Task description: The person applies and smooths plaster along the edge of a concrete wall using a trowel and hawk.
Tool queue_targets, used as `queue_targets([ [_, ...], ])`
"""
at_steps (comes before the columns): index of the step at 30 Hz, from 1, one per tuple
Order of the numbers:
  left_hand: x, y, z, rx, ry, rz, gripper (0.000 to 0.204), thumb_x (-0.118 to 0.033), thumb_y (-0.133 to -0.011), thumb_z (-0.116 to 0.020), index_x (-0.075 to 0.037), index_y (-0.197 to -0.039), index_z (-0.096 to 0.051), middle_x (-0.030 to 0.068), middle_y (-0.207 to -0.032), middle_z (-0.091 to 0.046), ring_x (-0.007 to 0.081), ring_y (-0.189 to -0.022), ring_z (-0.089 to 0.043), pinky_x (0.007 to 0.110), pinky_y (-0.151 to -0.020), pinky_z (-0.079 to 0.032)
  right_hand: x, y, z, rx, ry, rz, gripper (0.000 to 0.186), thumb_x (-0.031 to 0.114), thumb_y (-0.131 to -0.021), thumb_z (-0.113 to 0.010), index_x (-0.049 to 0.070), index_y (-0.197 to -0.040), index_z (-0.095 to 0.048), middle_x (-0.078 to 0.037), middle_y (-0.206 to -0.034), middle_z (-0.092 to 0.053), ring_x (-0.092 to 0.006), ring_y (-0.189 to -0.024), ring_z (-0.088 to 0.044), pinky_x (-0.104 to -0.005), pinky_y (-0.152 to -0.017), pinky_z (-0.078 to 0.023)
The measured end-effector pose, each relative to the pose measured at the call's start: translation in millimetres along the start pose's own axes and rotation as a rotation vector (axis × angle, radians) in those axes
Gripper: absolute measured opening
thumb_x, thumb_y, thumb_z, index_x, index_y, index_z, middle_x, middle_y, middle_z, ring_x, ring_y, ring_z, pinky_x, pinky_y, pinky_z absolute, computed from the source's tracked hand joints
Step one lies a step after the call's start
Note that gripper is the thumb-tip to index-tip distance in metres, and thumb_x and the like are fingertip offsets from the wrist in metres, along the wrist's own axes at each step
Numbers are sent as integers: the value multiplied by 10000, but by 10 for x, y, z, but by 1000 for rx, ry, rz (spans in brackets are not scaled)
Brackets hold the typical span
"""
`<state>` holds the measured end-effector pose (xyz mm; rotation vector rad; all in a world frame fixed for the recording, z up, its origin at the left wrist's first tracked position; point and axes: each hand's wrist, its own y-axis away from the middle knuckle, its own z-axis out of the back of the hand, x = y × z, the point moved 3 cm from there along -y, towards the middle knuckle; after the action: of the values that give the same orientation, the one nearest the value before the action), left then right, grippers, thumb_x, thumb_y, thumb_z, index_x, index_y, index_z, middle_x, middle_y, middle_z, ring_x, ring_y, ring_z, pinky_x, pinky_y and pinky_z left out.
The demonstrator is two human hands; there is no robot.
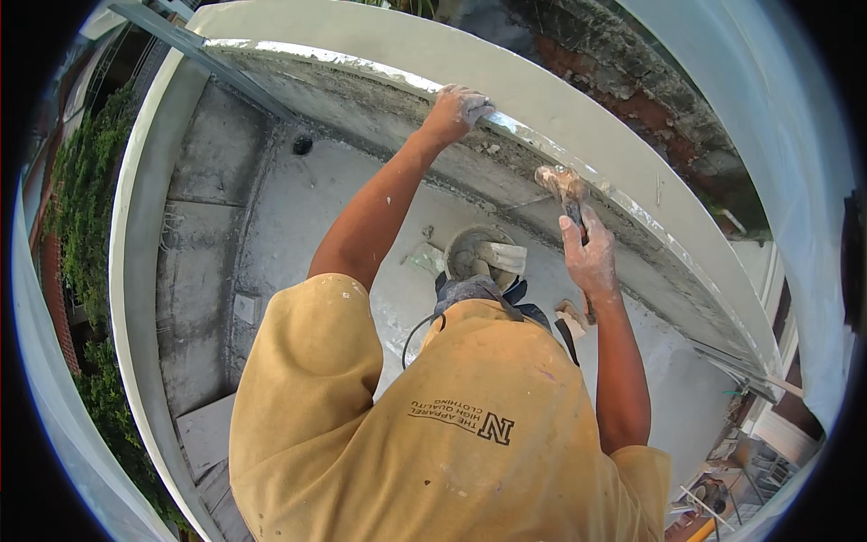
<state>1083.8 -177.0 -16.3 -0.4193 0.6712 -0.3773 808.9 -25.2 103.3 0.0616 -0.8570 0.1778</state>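
At the top of a curved parapet wall (343, 32), my left hand (461, 110) is closed over the inner edge, its fingers coated in pale dust. Whether something small lies under those fingers I cannot tell. Lower and to the right, my right hand (591, 257) grips the dark handle of a short tool with a wide, brownish, mortar-smeared head (562, 183). That head is near the wall's rough inner face, just below the rim; its exact kind is unclear. A round bucket (459, 242) with grey material inside stands on the floor below, in front of my legs.
A pale block-like thing (501, 257) sits at the bucket's right side. A grey metal bar (203, 59) crosses the far left corner, near a dark round floor hole (302, 144). Boards (206, 432) lean at left. Tools and debris (713, 492) lie at lower right.
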Motion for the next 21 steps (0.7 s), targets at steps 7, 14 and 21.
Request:
queue_targets([
  [7, -36, -49, 59, 39, -3, -7, 145, -219, -867, -634, -109, -901, -722, 53, -935, -698, 271, -946, -611, 411, -905, -409, 441, -1155, -587, -13, 18, 224, 364, 236, -939, -582, -53, -1160, -582, -184, -660, -600, -277, -582, -585, -393, -587, -463],
  [14, 11, -11, 31, 49, 5, -10, 139, -234, -868, -634, -154, -905, -741, 55, -938, -699, 270, -961, -613, 429, -931, -400, 545, -1143, -637, -12, -32, 231, 322, 233, -921, -591, -67, -1037, -600, -237, -667, -604, -378, -622, -623, -439, -603, -472],
  [21, 91, 8, -14, 18, 10, -32, 130, -239, -848, -655, -184, -934, -736, 44, -952, -689, 265, -966, -598, 438, -941, -382, 689, -1060, -664, -72, -127, 358, 310, 224, -916, -590, -61, -1039, -592, -236, -670, -606, -424, -614, -593, -465, -607, -461],
])
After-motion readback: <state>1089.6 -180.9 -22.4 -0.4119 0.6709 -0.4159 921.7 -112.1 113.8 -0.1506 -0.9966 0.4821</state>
